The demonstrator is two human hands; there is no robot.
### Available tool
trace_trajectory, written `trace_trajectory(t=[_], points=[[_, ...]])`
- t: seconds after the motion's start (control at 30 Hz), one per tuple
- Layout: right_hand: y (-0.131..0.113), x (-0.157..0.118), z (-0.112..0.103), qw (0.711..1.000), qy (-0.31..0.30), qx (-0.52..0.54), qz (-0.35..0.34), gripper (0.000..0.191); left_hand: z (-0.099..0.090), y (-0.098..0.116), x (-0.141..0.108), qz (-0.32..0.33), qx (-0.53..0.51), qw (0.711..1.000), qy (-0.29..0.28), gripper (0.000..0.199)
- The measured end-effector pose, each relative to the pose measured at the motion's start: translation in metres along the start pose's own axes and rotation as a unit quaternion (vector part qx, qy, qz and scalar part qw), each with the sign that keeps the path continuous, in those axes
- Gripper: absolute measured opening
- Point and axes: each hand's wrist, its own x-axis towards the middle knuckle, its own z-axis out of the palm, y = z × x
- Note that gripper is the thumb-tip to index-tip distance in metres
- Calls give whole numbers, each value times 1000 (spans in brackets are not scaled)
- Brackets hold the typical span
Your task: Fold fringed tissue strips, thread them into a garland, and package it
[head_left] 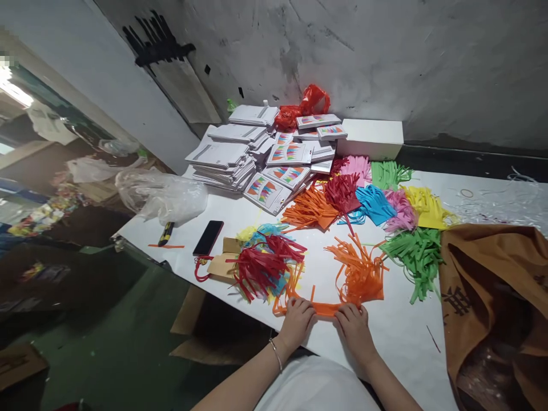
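Near the front edge of the table, an orange fringed paper strip point(326, 309) stretches between my two hands. My left hand point(298, 321) grips its left end with curled fingers, and loose orange fringe spreads beyond them. At the right end, my right hand point(353, 326) has its fingers closed over the strip. Just behind that hand lies a bunch of orange paper tassels point(360, 274). Dark red tassels point(263, 265) lie beyond my left hand, over blue and yellow ones.
Further tassel bunches include orange point(311, 209), blue point(377, 204) and green point(415, 262). Behind them are stacked printed packs point(231, 162) and a white box point(371, 138). A phone point(208, 238), a cutter knife point(166, 233) and a plastic bag point(162, 194) lie left; a brown cloth bag point(492, 274) lies right.
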Motion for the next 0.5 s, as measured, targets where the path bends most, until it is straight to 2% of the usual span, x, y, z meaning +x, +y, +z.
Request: trace_trajectory(t=[0.17, 0.3, 0.4, 0.5], points=[[-8, 14, 0, 996, 0, -50, 77, 25, -3, 9, 11, -108, 52, 993, 21, 21], [-7, 25, 6, 992, 15, -82, 97, 23, -3, 13, 20, -141, 86, 986, 13, 21], [-4, 21, 9, 992, 41, -85, 83, 16, -3, 13, 22, -145, 99, 985, 6, 21], [-3, 11, 13, 997, 48, -62, 1, 19, -3, 13, 23, -140, 102, 985, 5, 20]])
